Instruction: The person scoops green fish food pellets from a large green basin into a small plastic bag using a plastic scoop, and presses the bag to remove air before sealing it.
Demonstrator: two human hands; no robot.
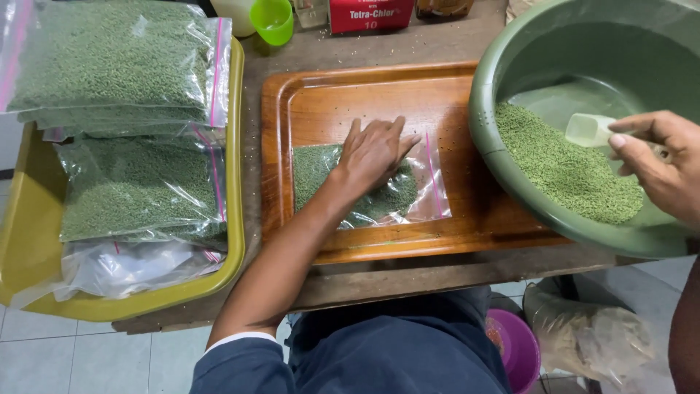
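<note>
Left hand (374, 149) flat, fingers spread, pressing on zip bag (379, 191) of green pellets on wooden tray (321, 102); right hand (660, 164) closed around small scoop (589, 130) over green basin (510, 66) holding loose pellets (565, 171); filled bags (131, 186) stacked in yellow tub (235, 182) at left.

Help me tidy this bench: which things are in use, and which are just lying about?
In use: left hand pressing the bag, wooden tray, right hand holding the scoop, green basin.
Lying about: green cup, red box, purple bucket.
</note>
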